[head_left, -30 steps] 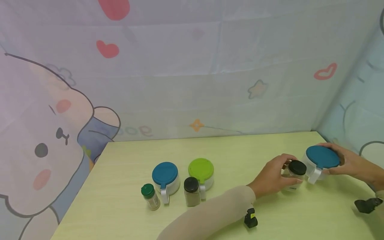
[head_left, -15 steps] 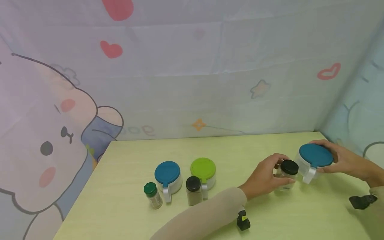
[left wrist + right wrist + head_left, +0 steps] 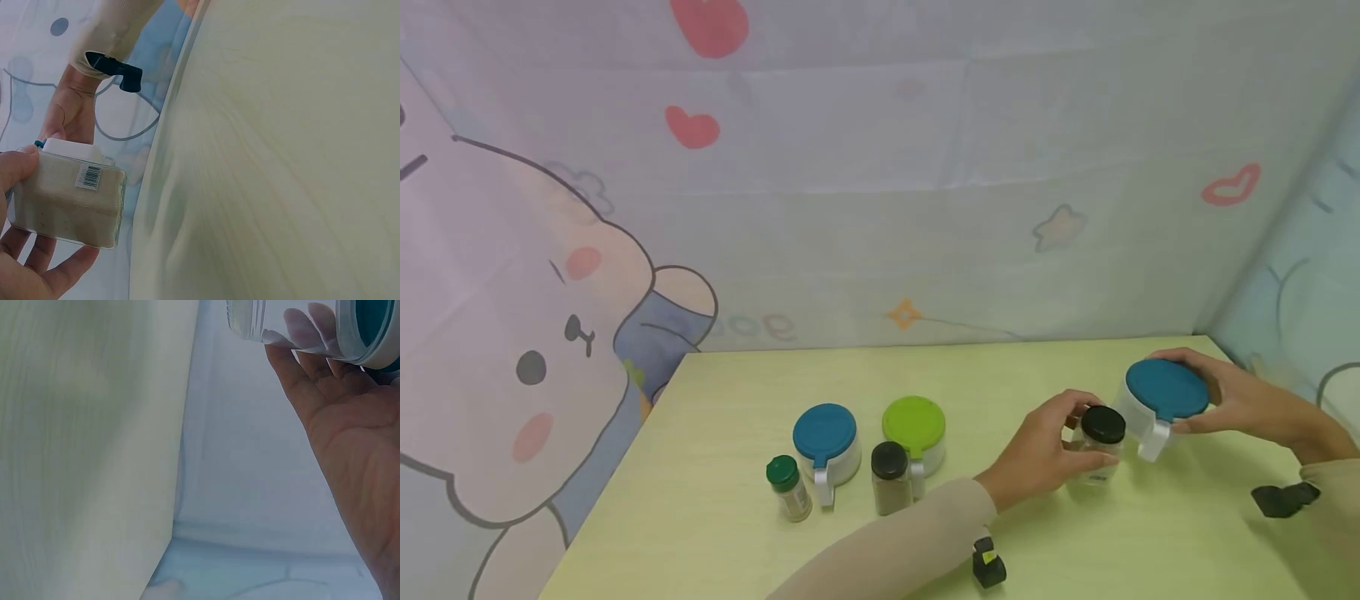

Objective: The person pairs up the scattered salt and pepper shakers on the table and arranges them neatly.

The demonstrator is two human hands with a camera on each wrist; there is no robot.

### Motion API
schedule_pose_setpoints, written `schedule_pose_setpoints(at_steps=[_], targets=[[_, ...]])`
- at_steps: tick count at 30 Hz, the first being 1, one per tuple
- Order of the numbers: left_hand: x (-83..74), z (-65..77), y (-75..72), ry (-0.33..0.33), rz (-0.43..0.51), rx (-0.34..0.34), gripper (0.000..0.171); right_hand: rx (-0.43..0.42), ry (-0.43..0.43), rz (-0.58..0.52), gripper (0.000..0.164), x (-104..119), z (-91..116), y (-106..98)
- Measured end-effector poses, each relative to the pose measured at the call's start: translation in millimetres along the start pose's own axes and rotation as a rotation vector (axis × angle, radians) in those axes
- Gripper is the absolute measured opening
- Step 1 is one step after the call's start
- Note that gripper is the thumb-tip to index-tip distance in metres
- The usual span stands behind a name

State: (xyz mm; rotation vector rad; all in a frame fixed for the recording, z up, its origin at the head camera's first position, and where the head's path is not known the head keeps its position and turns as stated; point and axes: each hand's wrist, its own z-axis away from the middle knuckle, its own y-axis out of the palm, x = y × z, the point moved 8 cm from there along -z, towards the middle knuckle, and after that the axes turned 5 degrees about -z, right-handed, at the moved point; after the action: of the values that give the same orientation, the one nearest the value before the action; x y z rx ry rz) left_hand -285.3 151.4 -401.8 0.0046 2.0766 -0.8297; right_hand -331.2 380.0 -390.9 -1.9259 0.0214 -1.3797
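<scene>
My left hand [image 3: 1037, 450] grips a clear glass spice jar [image 3: 1097, 446] with a black lid, thumb on one side and fingers on the other. In the left wrist view the jar [image 3: 69, 203] shows brownish contents and a barcode label, held away from the tabletop. My right hand [image 3: 1247, 404] holds a blue-lidded seasoning pot [image 3: 1167, 389] with a white handle, its fingers wrapped around the far side. The pot [image 3: 369, 337] has a see-through body in the right wrist view. Jar and pot are side by side, overlapping in the head view.
Left of my hands on the pale yellow table [image 3: 1000, 375] stand another blue-lidded pot [image 3: 825, 433], a green-lidded pot [image 3: 913, 422], a black-lidded jar [image 3: 892, 479] and a small green-capped shaker [image 3: 790, 487]. A printed curtain [image 3: 865, 233] hangs behind the table.
Both hands have moved left together, carrying the black-lidded jar and the blue-lidded pot. The things standing on the table keep their places; the head view has turned slightly.
</scene>
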Motion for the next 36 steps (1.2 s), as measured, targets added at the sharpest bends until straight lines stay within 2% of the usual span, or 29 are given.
schedule_pose_setpoints(at_steps=[9, 19, 24, 36], targets=[[3.7, 12.4, -13.8, -0.006, 0.025, -0.006, 0.055, 0.040, -0.035, -0.030, 0.083, 11, -16, 14], [3.0, 23.7, -25.7, 0.002, 0.099, -0.017, 0.054, 0.083, -0.062, -0.085, 0.081, 15, -32, 27], [2.6, 27.9, -28.2, -0.005, 0.097, -0.012, 0.055, 0.097, -0.056, -0.099, 0.081, 16, -39, 32], [4.2, 40.1, -38.3, -0.002, 0.084, -0.014, 0.054, 0.160, -0.116, -0.135, 0.081, 29, -60, 49]])
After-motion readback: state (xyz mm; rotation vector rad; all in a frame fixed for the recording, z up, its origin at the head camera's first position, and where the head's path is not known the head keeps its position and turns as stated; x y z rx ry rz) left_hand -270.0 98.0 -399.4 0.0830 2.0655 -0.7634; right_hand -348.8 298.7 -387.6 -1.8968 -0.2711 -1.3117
